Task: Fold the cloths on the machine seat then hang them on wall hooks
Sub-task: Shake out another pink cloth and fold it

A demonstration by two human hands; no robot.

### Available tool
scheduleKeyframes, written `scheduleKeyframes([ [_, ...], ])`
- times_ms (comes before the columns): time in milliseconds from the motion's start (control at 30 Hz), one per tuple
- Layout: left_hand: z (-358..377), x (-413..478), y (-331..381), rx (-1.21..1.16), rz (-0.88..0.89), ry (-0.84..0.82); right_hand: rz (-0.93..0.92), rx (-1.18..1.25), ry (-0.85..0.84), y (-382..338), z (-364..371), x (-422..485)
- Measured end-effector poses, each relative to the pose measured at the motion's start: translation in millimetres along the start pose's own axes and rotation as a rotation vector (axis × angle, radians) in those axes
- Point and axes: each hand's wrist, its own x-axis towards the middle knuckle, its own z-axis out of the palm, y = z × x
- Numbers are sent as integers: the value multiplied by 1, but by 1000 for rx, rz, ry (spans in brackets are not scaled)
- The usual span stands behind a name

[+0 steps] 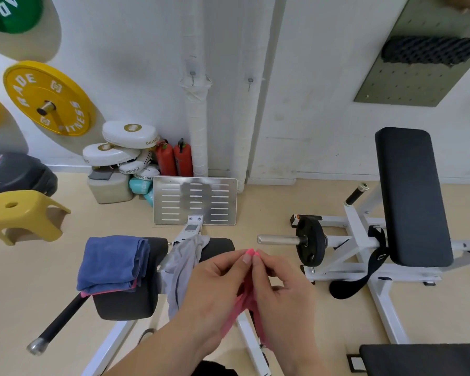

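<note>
1. Here, a second machine (413, 196) with a long black back pad stands at 3 o'clock, on the floor against the white wall.
2. The black seat (125, 305) lies at 8 o'clock from centre, and its other pad shows partly at its 2 o'clock.
3. A blue cloth (111, 263) rests folded on the seat's upper part.
4. A grey cloth (181, 270) hangs unfolded over the white frame between the pads, at 3 o'clock from the blue cloth and just beside the left hand.
5. The left hand (215, 289) and right hand (280, 289) meet at 6 o'clock from centre, thumbs uppermost and close together.
6. The fingers (229, 263) of both hands are curled and pinch the top edge of a pink cloth (239, 308). It is held in the air in front of the seat, bunched between the palms and trailing toward 6 o'clock.
7. Two hooks (192, 75) sit side by side on the wall at 12 o'clock from the hands, well apart from all the cloths.
</note>
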Motion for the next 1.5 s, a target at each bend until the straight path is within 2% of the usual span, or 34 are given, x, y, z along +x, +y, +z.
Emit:
scheduleKeyframes([
  [100,-1,-2,0,44,7,14,-61,-54,10,1,3,-1],
  [200,-6,-1,0,83,-6,4,-76,-47,-135,3,1,-3],
  [267,-9,0,2,112,16,-9,-15,38,-215,2,-4,-5],
  [367,-12,-1,7,213,66,-41,176,307,-283,-1,-13,-4],
  [433,-13,-1,8,301,91,-46,210,376,-301,-2,-18,-3],
  [600,-11,-3,14,465,197,76,74,222,-317,2,-16,-10],
  [667,-12,-3,21,506,202,47,60,172,-265,5,-16,-9],
  [767,-21,0,35,693,323,-36,-44,4,-212,3,-18,-5],
  [867,-26,1,55,740,450,-159,15,-79,-322,3,-19,1],
  [933,-27,0,66,758,534,-176,66,-215,-373,10,-19,6],
  [1033,-31,0,76,732,595,-128,-2,-411,-397,29,-20,10],
  [1133,-37,0,82,698,621,-67,23,-444,-336,45,-23,6],
  [1267,-49,9,84,705,635,52,37,-394,-169,50,-41,5],
  [1400,-58,17,81,748,621,124,-267,-648,-107,53,-67,28],
  [1500,-58,19,79,792,631,102,-325,-885,-136,51,-84,56],
])
